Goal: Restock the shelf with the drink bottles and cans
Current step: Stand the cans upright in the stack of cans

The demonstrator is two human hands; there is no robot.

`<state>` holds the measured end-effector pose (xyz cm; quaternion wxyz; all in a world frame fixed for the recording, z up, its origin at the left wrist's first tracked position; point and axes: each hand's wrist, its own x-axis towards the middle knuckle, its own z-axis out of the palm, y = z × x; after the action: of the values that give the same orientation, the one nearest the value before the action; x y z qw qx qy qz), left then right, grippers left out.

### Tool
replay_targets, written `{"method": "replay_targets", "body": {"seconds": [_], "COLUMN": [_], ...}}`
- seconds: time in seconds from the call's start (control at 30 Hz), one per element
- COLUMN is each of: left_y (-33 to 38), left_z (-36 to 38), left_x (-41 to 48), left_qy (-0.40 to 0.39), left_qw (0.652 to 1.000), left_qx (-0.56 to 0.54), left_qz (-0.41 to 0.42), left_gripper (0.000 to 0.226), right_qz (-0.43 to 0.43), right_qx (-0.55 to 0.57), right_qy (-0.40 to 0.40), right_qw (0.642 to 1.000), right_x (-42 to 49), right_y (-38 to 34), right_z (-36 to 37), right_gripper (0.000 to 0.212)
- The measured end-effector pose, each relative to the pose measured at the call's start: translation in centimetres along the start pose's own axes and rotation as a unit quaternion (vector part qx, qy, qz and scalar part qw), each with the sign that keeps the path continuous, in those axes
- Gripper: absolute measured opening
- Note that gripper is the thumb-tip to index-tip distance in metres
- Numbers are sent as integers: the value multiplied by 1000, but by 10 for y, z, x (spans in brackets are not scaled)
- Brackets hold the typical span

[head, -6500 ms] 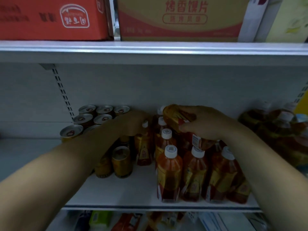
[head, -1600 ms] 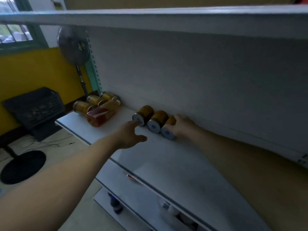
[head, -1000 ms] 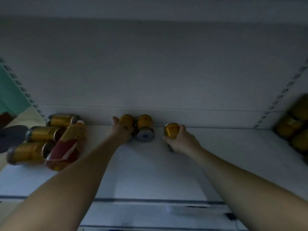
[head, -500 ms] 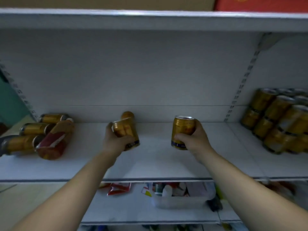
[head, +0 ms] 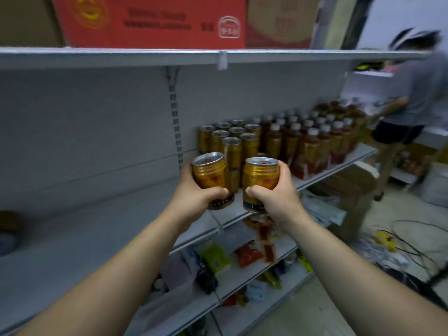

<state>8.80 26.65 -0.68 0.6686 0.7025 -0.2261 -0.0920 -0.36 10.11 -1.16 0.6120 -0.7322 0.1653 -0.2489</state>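
My left hand grips a gold drink can, tilted a little to the left. My right hand grips a second gold can, held upright. Both cans hang in the air just in front of the white shelf, side by side. Behind them on the shelf stand several gold cans in rows. To their right are several brown tea bottles with white caps, packed close.
Red and brown cartons sit on the upper shelf. Snack packets lie on the lower shelf. A cardboard box and cables are on the floor at right. A person in a grey shirt stands far right.
Both hands lifted a can each off the left part of the shelf and carried them right, towards the standing rows. My view swung right with them.
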Motion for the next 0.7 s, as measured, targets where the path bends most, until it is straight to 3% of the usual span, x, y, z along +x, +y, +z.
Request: {"method": "replay_targets", "body": {"seconds": [0.13, 0.27, 0.57, 0.7], "left_y": [-5, -22, -80, -87], "left_z": [53, 87, 115, 117], "left_x": [21, 46, 105, 107], "left_qy": [-50, -75, -13, 4], "left_qw": [999, 996, 998, 997], "left_qx": [15, 38, 65, 79], "left_qz": [9, 19, 17, -5], "left_gripper": [90, 82, 81, 78], "right_qz": [0, -2, -16, -19], "right_qx": [6, -5, -24, -23], "right_qy": [62, 84, 32, 3], "right_qw": [998, 996, 999, 1000], "right_x": [14, 46, 156, 192], "right_y": [10, 24, 69, 84], "right_z": [-48, -74, -86, -84], "right_gripper": [87, 84, 67, 69]}}
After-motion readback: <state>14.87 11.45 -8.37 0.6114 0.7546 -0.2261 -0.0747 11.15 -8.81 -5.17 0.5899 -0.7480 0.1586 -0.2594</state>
